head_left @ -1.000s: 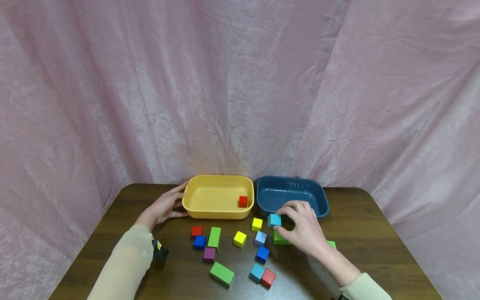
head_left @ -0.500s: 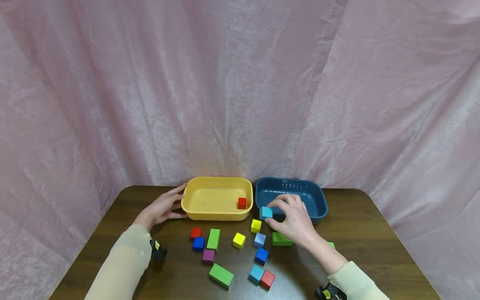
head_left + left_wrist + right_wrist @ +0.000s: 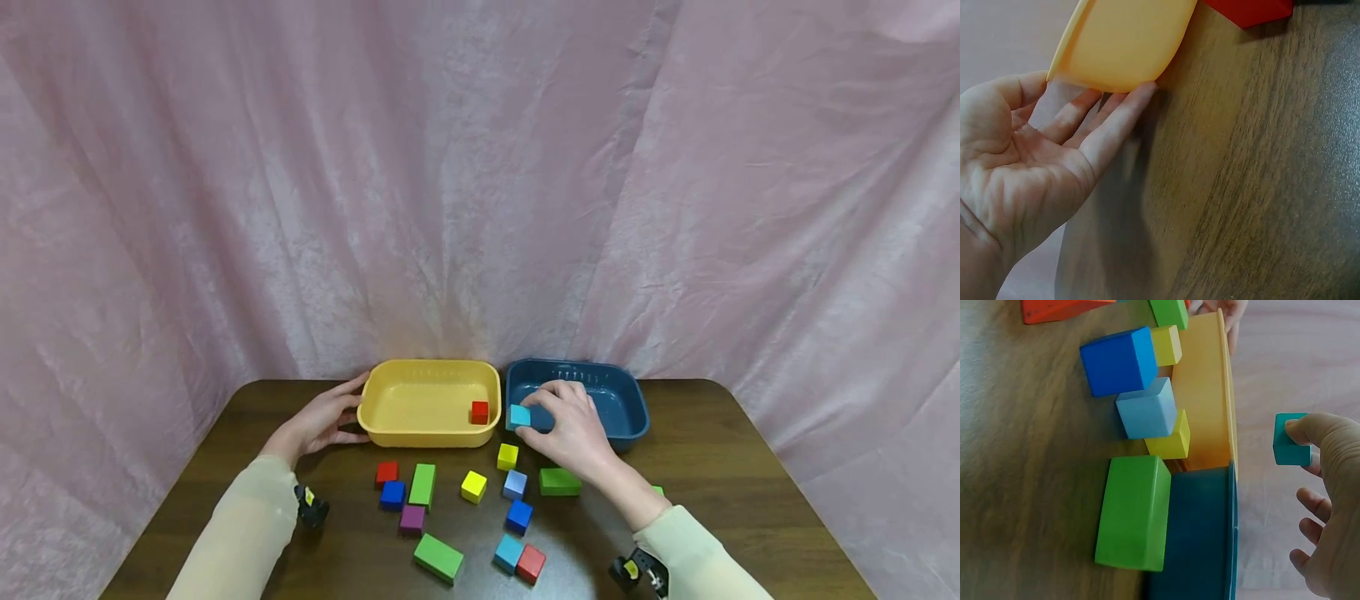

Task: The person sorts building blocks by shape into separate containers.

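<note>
My right hand (image 3: 567, 425) pinches a turquoise cube (image 3: 519, 417) between thumb and forefinger. In the right wrist view the cube (image 3: 1289, 440) shows above the rim of the blue bin (image 3: 1200, 537), while the other fingers curve loosely apart. In the head view, the cube overlaps the left end of the blue bin (image 3: 633, 408). My left hand (image 3: 320, 423) is at the left end of the yellow bin (image 3: 431, 438). Seen from the left wrist, its thumb tip meets the bin's rim and its fairly straight fingers touch the end wall. A red cube (image 3: 480, 412) lies inside the yellow bin.
Several blocks lie on the wooden table (image 3: 345, 550) before the bins, among them a green block (image 3: 559, 482), a yellow cube (image 3: 507, 456), a light blue cube (image 3: 514, 484) and a purple cube (image 3: 412, 520). A pink curtain (image 3: 465, 183) hangs behind the table.
My right hand has carried the turquoise cube left and up, from in front of the blue bin to over its left end. The left hand stays at the yellow bin.
</note>
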The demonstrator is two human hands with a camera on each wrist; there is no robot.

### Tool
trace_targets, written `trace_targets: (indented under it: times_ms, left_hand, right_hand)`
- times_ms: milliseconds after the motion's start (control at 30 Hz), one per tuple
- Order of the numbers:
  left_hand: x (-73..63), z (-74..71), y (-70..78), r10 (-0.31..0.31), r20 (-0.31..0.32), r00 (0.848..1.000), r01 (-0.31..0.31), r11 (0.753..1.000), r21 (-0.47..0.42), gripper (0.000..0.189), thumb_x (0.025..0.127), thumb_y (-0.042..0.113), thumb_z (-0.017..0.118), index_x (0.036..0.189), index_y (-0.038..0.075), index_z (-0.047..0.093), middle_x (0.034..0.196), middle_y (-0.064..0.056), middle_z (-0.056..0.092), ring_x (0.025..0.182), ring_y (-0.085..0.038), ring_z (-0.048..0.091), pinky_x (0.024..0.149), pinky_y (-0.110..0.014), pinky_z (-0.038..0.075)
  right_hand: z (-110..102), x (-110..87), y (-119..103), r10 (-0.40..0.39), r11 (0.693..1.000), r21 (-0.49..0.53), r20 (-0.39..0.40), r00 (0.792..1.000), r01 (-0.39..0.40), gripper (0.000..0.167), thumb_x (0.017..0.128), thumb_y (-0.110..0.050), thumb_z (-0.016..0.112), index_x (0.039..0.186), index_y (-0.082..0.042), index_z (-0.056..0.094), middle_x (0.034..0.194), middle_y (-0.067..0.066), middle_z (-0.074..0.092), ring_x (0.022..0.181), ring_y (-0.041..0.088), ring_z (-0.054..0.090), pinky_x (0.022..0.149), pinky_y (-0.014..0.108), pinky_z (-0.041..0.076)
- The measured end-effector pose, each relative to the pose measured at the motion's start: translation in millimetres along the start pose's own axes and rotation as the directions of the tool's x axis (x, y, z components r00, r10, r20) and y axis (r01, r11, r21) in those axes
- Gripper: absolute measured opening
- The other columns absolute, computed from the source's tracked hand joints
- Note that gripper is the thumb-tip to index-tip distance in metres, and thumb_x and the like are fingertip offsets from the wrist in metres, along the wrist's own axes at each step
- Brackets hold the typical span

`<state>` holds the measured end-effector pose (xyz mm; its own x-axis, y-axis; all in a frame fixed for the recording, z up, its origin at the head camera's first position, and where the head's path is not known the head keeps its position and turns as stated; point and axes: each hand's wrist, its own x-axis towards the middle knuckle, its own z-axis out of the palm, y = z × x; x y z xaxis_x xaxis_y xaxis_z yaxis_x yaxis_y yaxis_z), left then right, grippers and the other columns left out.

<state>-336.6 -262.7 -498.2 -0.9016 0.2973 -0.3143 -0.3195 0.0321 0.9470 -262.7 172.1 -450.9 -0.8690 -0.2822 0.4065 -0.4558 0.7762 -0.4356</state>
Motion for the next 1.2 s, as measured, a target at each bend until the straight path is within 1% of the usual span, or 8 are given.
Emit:
trace_targets:
  times_ms: [200,300,467,700,867,1000,1067,1200]
  left_hand:
    - [0.0,-2.3,-2.6,0.003,-0.001,1.000,-0.003,1.000,-0.007,0.064,0.110,0.020,0.047,0.165,0.033,0.017,0.162,-0.020,0.030,0.121,-0.032,0.061,0.092,-0.058,0.055]
    - [0.8,-3.7,-3.2,0.004,-0.005,1.000,-0.004,1.000,-0.009,0.063,0.110,0.021,0.047,0.165,0.033,0.018,0.161,-0.020,0.031,0.120,-0.031,0.062,0.092,-0.058,0.055]
    - [1.9,-5.1,-3.6,0.009,-0.017,1.000,-0.009,1.000,-0.007,0.064,0.110,0.022,0.047,0.166,0.032,0.017,0.163,-0.019,0.028,0.119,-0.030,0.062,0.092,-0.058,0.055]
    - [3.4,-5.8,-3.3,0.012,-0.040,0.999,-0.012,1.000,-0.001,0.065,0.109,0.022,0.050,0.165,0.033,0.019,0.162,-0.019,0.029,0.117,-0.030,0.062,0.092,-0.058,0.055]
    - [4.6,-7.8,-2.4,0.016,-0.032,0.999,-0.016,1.000,0.012,0.064,0.110,0.022,0.048,0.165,0.034,0.018,0.163,-0.019,0.027,0.118,-0.030,0.062,0.092,-0.058,0.055]
    - [4.8,-9.3,-2.1,0.019,-0.026,0.999,-0.019,1.000,0.016,0.065,0.110,0.021,0.048,0.165,0.033,0.016,0.164,-0.019,0.024,0.118,-0.030,0.062,0.092,-0.058,0.055]
    - [4.9,-9.0,-2.2,0.016,-0.033,0.999,-0.015,1.000,0.011,0.065,0.109,0.021,0.049,0.165,0.034,0.018,0.164,-0.018,0.025,0.118,-0.030,0.062,0.092,-0.058,0.055]
    - [5.1,-6.9,-1.7,0.012,-0.035,0.999,-0.011,1.000,0.006,0.064,0.110,0.021,0.048,0.165,0.034,0.018,0.164,-0.017,0.026,0.120,-0.030,0.062,0.092,-0.057,0.055]
  right_hand:
    - [9,11.5,-4,0.002,1.000,-0.010,0.007,1.000,-0.002,0.028,0.084,-0.043,0.083,0.107,-0.030,0.074,0.121,-0.003,0.059,0.119,0.024,0.044,0.100,0.051,0.041]
    - [13,18.0,-7,0.004,1.000,-0.017,0.017,1.000,-0.003,0.028,0.085,-0.043,0.082,0.107,-0.028,0.074,0.122,-0.002,0.059,0.118,0.024,0.044,0.100,0.050,0.042]
    - [23,31.0,-16,-0.001,1.000,-0.017,0.033,0.999,0.002,0.029,0.085,-0.043,0.082,0.107,-0.026,0.075,0.121,-0.001,0.059,0.116,0.025,0.045,0.096,0.048,0.042]
    - [39,48.3,-25,0.014,0.998,-0.054,0.086,0.996,-0.010,0.033,0.086,-0.048,0.080,0.108,-0.024,0.075,0.123,0.000,0.059,0.116,0.026,0.044,0.097,0.046,0.041]
    - [50,58.4,-30,0.031,0.997,-0.067,0.091,0.995,-0.025,0.031,0.084,-0.048,0.082,0.105,-0.024,0.075,0.120,0.000,0.060,0.113,0.025,0.043,0.095,0.044,0.040]
    - [57,65.1,-35,0.050,0.996,-0.074,0.107,0.993,-0.042,0.031,0.084,-0.048,0.081,0.104,-0.025,0.075,0.121,0.000,0.059,0.112,0.024,0.043,0.095,0.043,0.040]
    - [60,67.4,-36,0.046,0.996,-0.079,0.117,0.992,-0.037,0.032,0.085,-0.048,0.080,0.106,-0.024,0.076,0.123,0.001,0.060,0.113,0.026,0.043,0.095,0.044,0.040]
    - [61,69.9,-37,0.045,0.996,-0.088,0.140,0.989,-0.033,0.044,0.087,-0.051,0.077,0.120,-0.022,0.074,0.131,0.005,0.058,0.117,0.028,0.043,0.098,0.046,0.040]
